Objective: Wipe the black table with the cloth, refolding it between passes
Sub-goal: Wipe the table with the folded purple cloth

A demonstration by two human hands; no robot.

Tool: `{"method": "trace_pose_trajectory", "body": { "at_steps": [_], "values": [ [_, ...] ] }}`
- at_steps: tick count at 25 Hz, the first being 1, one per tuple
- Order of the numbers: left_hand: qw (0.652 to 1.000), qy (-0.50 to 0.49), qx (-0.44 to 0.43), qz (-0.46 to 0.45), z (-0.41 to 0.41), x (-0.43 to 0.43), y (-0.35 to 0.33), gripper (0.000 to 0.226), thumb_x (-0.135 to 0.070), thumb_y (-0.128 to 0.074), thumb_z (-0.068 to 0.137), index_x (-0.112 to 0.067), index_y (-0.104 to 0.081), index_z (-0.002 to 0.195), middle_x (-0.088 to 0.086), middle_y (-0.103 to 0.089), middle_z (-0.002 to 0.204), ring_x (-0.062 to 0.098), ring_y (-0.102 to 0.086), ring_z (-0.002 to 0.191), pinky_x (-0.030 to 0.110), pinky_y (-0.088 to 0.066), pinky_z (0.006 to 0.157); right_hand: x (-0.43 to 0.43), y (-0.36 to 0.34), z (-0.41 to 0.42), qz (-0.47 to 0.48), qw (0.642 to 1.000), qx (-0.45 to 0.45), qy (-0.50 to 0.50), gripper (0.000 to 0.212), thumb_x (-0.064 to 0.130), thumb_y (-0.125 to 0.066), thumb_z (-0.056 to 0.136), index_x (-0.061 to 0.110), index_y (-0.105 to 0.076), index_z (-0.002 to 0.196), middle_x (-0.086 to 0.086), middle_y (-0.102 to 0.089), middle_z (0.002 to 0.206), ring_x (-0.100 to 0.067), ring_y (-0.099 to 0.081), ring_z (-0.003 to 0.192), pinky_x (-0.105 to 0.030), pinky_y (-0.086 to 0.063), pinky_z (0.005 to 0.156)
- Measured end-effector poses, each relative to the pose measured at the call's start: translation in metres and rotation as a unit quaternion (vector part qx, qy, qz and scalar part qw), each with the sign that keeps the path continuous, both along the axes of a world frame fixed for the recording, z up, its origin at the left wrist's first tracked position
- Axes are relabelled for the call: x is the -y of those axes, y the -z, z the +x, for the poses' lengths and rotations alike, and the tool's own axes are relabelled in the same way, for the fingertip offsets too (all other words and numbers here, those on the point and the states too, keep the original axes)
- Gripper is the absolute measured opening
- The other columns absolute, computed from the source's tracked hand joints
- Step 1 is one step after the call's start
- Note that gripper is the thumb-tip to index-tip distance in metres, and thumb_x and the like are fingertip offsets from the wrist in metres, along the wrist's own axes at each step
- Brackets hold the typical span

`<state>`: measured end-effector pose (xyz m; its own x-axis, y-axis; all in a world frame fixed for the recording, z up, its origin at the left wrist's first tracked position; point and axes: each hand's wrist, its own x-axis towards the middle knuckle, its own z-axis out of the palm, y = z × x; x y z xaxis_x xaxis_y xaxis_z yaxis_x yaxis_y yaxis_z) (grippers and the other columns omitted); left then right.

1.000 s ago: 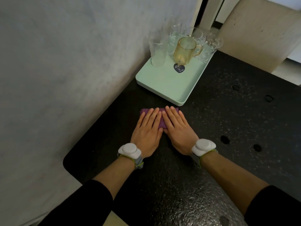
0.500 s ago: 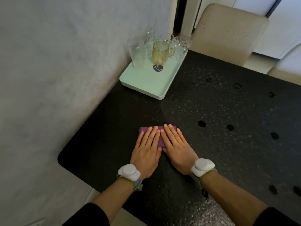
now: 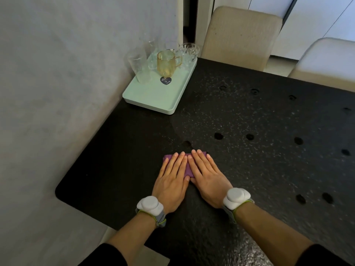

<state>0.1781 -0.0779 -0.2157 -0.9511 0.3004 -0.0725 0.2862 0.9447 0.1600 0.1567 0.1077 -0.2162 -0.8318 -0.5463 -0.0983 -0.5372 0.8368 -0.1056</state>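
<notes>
Currently: purple cloth (image 3: 187, 168), folded small, lies on the black tabletop (image 3: 249, 169), pinned under left hand (image 3: 172, 182) and right hand (image 3: 208, 179), both flat, fingers straight, side by side; wiping judged mid-pass, with the wide right-hand surface and a refold apparently left to do.

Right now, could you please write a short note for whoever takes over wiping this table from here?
Left hand: open, flat on the folded purple cloth.
Right hand: open, flat on it beside the left.
The cloth lies on the black table toward its near left corner, apart from the green tray of glasses.
Done: cloth folded, hands set for a pass.
Left: wiping, refolding between passes; how much is wiped cannot be told.
</notes>
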Motion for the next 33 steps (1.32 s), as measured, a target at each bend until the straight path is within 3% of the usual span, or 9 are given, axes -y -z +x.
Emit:
{"method": "trace_pose_trajectory", "body": {
  "at_steps": [6,15,24,33],
  "values": [
    [1.0,0.015,-0.014,0.01,-0.095,0.002,0.004,0.063,-0.039,-0.018,0.104,-0.012,-0.01,0.16,0.006,-0.01,0.168,0.02,-0.003,0.156,0.043,-0.008,0.127,0.004,0.003,-0.088,0.0,0.999,-0.023,0.031,0.063,0.04,-0.026,0.108,0.006,-0.014,0.16,-0.016,-0.011,0.167,-0.03,-0.006,0.156,-0.05,-0.017,0.125],
    [0.999,0.03,-0.033,0.03,-0.199,-0.019,0.01,0.061,-0.034,-0.026,0.105,-0.009,-0.013,0.16,0.008,-0.012,0.168,0.022,-0.006,0.156,0.044,-0.01,0.127,-0.012,0.003,-0.184,0.019,0.997,-0.023,0.065,0.064,0.043,-0.02,0.108,0.007,-0.01,0.16,-0.015,-0.006,0.168,-0.029,-0.001,0.156,-0.048,-0.013,0.126],
    [0.998,0.052,-0.037,0.021,-0.187,-0.016,0.009,0.062,-0.037,-0.023,0.105,-0.01,-0.013,0.16,0.008,-0.012,0.168,0.022,-0.006,0.156,0.044,-0.012,0.126,-0.01,0.001,-0.163,0.006,0.996,-0.02,0.084,0.063,0.039,-0.024,0.109,0.007,-0.008,0.16,-0.014,-0.001,0.169,-0.028,0.004,0.156,-0.049,-0.012,0.126],
    [0.996,0.088,-0.014,0.009,-0.093,-0.036,0.004,0.064,-0.041,-0.022,0.104,-0.011,-0.009,0.16,0.007,-0.005,0.169,0.02,-0.001,0.156,0.044,-0.01,0.127,-0.035,-0.002,-0.06,0.008,0.995,-0.001,0.096,0.064,0.04,-0.021,0.109,0.008,-0.002,0.16,-0.014,0.005,0.169,-0.028,0.009,0.156,-0.05,-0.013,0.126]
  ]
}}
